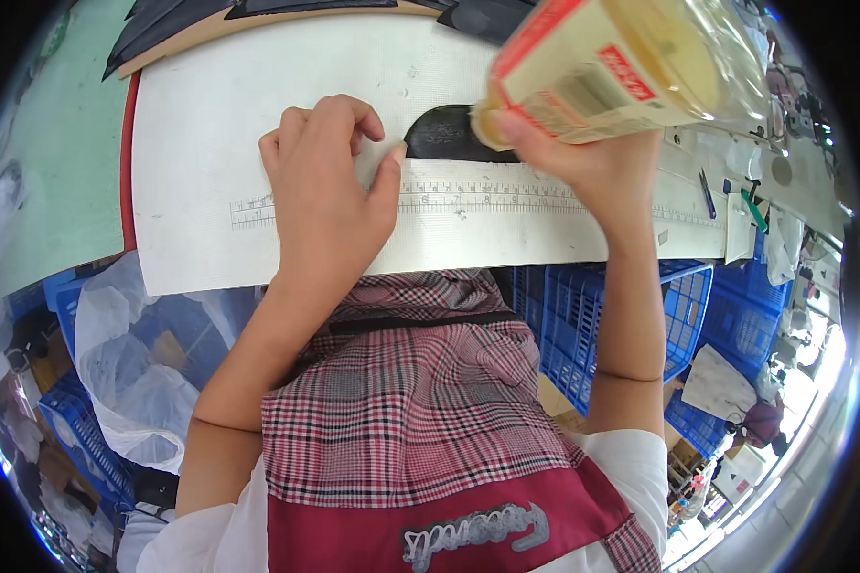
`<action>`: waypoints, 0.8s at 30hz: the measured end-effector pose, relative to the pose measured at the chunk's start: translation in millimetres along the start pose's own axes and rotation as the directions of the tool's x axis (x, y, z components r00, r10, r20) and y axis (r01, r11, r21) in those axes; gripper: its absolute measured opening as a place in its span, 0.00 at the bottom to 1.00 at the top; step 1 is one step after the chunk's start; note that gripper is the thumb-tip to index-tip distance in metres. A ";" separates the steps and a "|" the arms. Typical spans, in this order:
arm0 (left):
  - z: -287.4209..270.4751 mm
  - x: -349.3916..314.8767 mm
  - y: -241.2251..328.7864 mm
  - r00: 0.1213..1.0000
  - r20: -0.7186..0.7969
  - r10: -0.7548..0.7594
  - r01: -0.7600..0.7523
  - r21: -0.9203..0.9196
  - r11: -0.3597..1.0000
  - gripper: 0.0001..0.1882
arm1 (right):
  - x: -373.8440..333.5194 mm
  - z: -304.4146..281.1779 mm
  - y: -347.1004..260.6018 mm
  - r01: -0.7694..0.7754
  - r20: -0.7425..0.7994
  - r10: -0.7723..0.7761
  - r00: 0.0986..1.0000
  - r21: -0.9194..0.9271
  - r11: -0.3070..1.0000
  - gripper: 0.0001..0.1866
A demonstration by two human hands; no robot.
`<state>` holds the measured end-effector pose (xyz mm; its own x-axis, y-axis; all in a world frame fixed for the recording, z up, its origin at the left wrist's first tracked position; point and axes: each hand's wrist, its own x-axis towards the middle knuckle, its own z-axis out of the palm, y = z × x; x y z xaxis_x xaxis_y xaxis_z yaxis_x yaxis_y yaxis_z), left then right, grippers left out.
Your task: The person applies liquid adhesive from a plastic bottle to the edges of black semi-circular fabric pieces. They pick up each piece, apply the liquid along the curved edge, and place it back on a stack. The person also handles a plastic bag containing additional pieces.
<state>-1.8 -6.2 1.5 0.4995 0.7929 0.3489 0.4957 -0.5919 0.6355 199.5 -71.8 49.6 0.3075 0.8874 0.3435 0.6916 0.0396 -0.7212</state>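
Observation:
My right hand (583, 172) is wrapped round the lower neck of a clear plastic bottle (569, 81) with yellowish contents and a red and white label. The bottle is tilted, mouth down, over the right end of a flat black half-oval piece (440, 134) on the white work board (201, 162). That end of the piece is hidden behind the bottle's mouth. My left hand (334, 181) rests on the board with bent fingers and the thumb apart. Its thumb tip is at the left corner of the black piece, and nothing shows between the fingers.
A ruler scale (459, 199) runs along the board's near side. Black sheets (186, 33) lie along the far edge. A pen (706, 194) and a green-handled tool (755, 210) are at the right. Blue crates (573, 334) and a clear plastic bag (115, 372) stand below.

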 end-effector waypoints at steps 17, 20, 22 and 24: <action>-12.3 15.4 11.0 0.987 0.077 0.142 -0.142 0.007 0.990 0.10 | -49.0 -70.0 37.8 -0.097 -0.309 0.339 0.889 0.596 0.797 0.40; -1.9 27.7 22.7 0.954 0.135 0.268 -0.268 -0.015 0.963 0.11 | -53.3 -64.5 36.8 -0.095 -0.241 0.361 0.901 0.702 0.706 0.42; 6.8 35.8 31.8 0.923 0.179 0.342 -0.340 -0.042 0.940 0.11 | -58.9 -64.2 37.6 -0.062 -0.247 0.375 0.893 0.760 0.647 0.42; 14.3 44.7 38.4 0.880 0.211 0.426 -0.427 -0.041 0.903 0.10 | -66.1 -66.1 38.8 -0.036 -0.247 0.378 0.892 0.796 0.604 0.41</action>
<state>49.7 4.4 31.6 0.8008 0.4151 0.4318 0.2054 -0.8675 0.4530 249.3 -159.3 38.6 0.6973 0.6933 0.1821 -0.1137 0.3578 -0.9268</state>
